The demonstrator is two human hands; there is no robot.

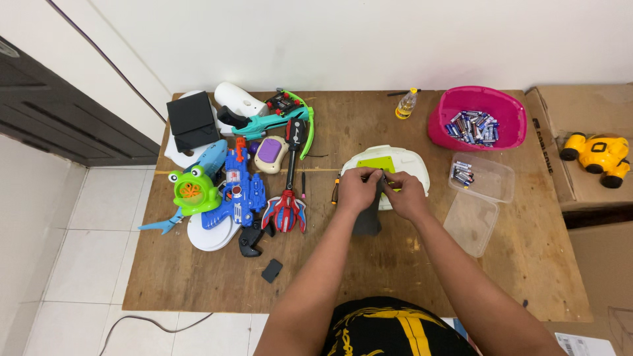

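Your left hand (357, 189) and right hand (403, 195) meet over white toy (409, 161) at table (395, 277) centre — fingers curled, pinching small dark piece, perhaps battery cover. Battery tub (484, 177) near right, within reach.

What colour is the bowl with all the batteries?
The bowl is bright pink, seen best in the head view.
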